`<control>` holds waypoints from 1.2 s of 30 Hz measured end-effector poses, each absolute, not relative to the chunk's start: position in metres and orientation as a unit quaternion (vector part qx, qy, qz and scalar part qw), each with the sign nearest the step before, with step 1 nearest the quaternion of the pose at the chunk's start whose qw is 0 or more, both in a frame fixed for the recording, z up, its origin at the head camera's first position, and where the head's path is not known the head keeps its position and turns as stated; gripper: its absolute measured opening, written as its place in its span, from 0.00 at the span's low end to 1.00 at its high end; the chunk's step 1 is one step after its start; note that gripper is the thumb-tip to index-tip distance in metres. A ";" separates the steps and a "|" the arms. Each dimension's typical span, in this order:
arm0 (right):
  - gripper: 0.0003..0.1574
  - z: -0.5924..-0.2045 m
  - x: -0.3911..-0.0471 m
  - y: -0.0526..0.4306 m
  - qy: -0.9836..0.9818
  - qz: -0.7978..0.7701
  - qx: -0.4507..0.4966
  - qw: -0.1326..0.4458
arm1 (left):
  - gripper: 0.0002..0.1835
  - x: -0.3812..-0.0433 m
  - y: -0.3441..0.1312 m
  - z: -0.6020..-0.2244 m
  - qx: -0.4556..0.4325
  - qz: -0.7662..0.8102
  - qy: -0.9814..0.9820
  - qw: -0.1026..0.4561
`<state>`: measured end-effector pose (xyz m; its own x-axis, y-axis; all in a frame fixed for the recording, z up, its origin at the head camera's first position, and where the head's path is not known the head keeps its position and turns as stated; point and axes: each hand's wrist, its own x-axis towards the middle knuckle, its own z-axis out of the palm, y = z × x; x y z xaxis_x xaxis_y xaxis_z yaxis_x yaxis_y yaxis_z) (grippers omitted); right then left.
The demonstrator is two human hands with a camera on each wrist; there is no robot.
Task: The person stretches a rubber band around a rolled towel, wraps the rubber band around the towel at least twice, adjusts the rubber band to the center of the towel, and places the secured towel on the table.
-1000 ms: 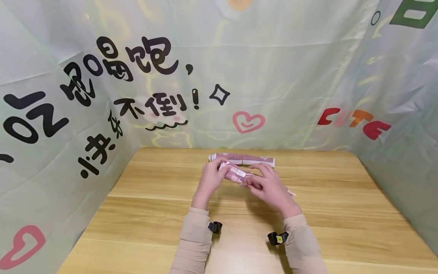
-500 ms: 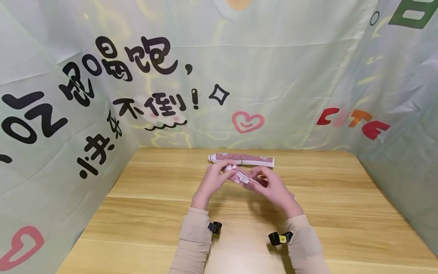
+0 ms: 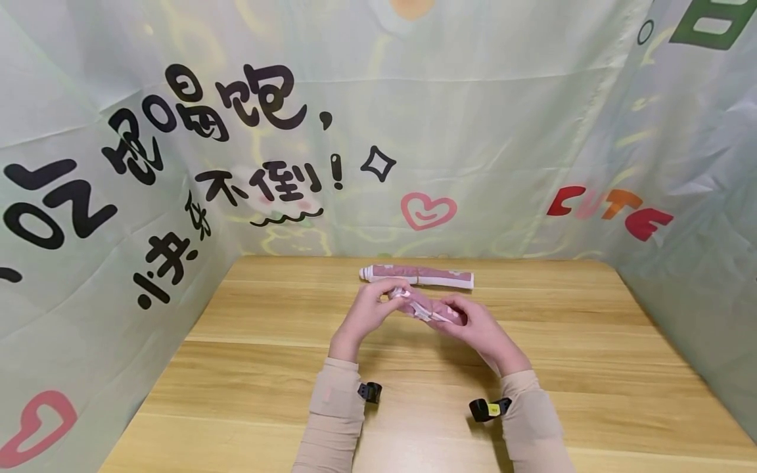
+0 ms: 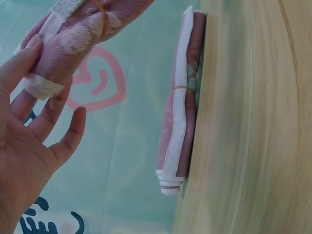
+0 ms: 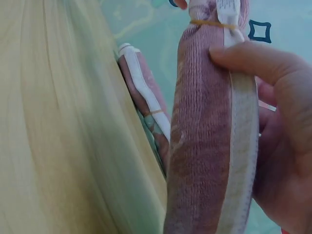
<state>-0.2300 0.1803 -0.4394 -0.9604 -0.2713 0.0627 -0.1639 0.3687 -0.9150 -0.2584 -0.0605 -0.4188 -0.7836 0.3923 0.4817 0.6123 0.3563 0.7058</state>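
Both hands hold a rolled pink towel [image 3: 421, 307] with white edging up above the table. An orange rubber band [image 5: 212, 23] cinches it near the middle, beside a white label [image 5: 227, 10]. My left hand [image 3: 362, 315] pinches the towel's left end between thumb and fingers; in the left wrist view its little finger stands free. My right hand [image 3: 481, 332] grips the other half, its thumb [image 5: 243, 59] lying on the roll just below the band. Most of the right fingers are hidden behind the towel.
Beyond the hands, a second rolled pink towel [image 3: 445, 274], banded at its middle, lies on the wooden table [image 3: 266, 381] near the back edge. Printed fabric [image 3: 503, 144] hangs around the table's back and sides. Each wrist wears a small black camera [image 3: 371, 392].
My right hand has shifted a little right and down, from fingering the towel near the band to gripping its right half. The left hand keeps its end; the second towel stays put.
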 end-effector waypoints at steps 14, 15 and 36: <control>0.19 -0.447 -0.236 0.179 0.889 -0.342 -0.226 -0.206 | 0.14 -0.258 -0.045 -0.417 -0.245 -0.457 -0.847 0.118; 0.19 -0.447 -0.236 0.179 0.886 -0.340 -0.227 -0.217 | 0.16 -0.258 -0.044 -0.417 -0.236 -0.456 -0.850 0.116; 0.22 -0.454 -0.239 0.173 0.865 -0.296 -0.246 -0.324 | 0.21 -0.259 -0.050 -0.420 -0.185 -0.460 -0.868 0.019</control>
